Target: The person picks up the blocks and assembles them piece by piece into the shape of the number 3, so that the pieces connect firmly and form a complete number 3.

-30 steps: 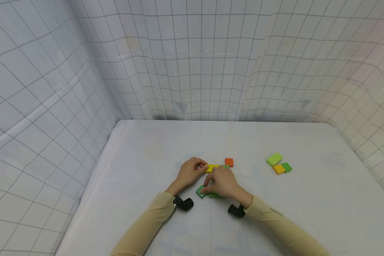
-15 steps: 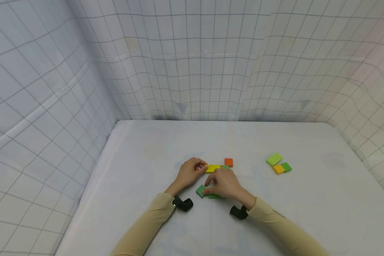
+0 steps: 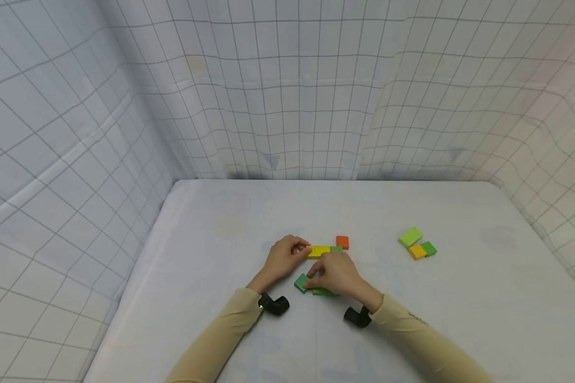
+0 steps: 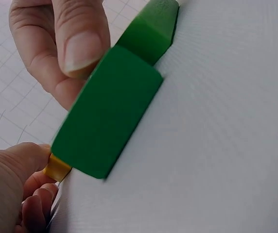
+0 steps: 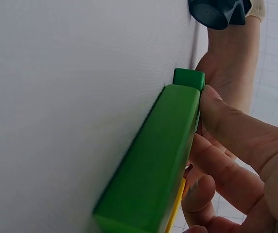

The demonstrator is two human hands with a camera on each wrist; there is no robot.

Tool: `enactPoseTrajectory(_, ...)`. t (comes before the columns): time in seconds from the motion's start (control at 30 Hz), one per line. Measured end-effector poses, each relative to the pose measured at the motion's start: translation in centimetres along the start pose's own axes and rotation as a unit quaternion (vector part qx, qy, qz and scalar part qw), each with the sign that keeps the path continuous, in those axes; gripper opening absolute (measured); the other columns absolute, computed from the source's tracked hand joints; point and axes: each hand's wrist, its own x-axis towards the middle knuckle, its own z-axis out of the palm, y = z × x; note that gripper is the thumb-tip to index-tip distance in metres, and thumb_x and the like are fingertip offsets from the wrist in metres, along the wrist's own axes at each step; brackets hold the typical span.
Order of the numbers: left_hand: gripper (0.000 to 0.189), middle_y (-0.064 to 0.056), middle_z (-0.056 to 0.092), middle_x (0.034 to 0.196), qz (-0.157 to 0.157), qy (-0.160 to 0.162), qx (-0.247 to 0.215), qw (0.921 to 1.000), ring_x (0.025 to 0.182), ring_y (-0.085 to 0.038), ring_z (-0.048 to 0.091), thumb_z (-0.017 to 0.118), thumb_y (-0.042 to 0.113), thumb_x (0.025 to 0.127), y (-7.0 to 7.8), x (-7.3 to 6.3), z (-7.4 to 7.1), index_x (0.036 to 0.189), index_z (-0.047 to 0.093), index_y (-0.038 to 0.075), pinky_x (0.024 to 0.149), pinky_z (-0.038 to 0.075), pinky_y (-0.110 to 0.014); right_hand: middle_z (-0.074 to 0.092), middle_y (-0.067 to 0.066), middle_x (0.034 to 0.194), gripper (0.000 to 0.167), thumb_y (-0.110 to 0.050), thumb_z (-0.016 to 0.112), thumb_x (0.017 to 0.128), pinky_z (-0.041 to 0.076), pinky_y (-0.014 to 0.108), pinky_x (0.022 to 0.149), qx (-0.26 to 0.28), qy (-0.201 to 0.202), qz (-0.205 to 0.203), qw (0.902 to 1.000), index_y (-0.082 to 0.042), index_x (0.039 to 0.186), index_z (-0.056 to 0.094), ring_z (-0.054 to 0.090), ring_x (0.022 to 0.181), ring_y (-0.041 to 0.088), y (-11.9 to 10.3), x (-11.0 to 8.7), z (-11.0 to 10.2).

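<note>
My left hand pinches the left end of a flat yellow block; in the left wrist view its thumb lies against a yellow end. Nearer to me, my right hand holds a small dark green block between thumb and index finger, at its right corner. Close by, partly under that hand, lies a longer green block, large in the right wrist view. A small green block adjoins the yellow one's right end, partly hidden by the right hand. An orange-red square block sits just behind it.
Off to the right lie a lime green block, an orange-yellow block and a green block in a loose group. A white cloth covers the table. Gridded white curtains stand behind and at both sides.
The small dark green block has shifted slightly away from me and to the right with my right thumb and finger. My left hand and the yellow block stay in place.
</note>
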Motion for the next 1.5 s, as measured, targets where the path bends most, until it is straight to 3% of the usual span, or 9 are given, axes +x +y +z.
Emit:
enactPoseTrajectory(0.5, 0.021, 0.008, 0.055, 0.08, -0.003, -0.001, 0.004, 1.0, 0.066, -0.007, 0.046, 0.065, 0.03, 0.091, -0.01, 0.06, -0.01, 0.1, 0.072, 0.012, 0.06, 0.037, -0.024, 0.05, -0.021, 0.05, 0.019, -0.04, 0.082, 0.071, 0.031, 0.032, 0.056, 0.001, 0.026, -0.001, 0.9997, -0.026, 0.064, 0.072, 0.042, 0.053, 0.004, 0.05, -0.35, 0.18)
enactPoseTrajectory(1.5, 0.019, 0.007, 0.056, 0.079, 0.0, 0.0, -0.01, 1.0, 0.064, -0.008, 0.047, 0.065, 0.027, 0.092, 0.11, -0.11, 0.07, 0.1, 0.072, 0.011, 0.059, 0.038, -0.024, 0.051, -0.023, 0.054, 0.018, -0.038, 0.08, 0.075, 0.033, 0.03, 0.056, 0.018, 0.016, -0.002, 0.9997, -0.027, 0.064, 0.07, 0.043, 0.055, 0.003, 0.33, -0.68, 0.16)
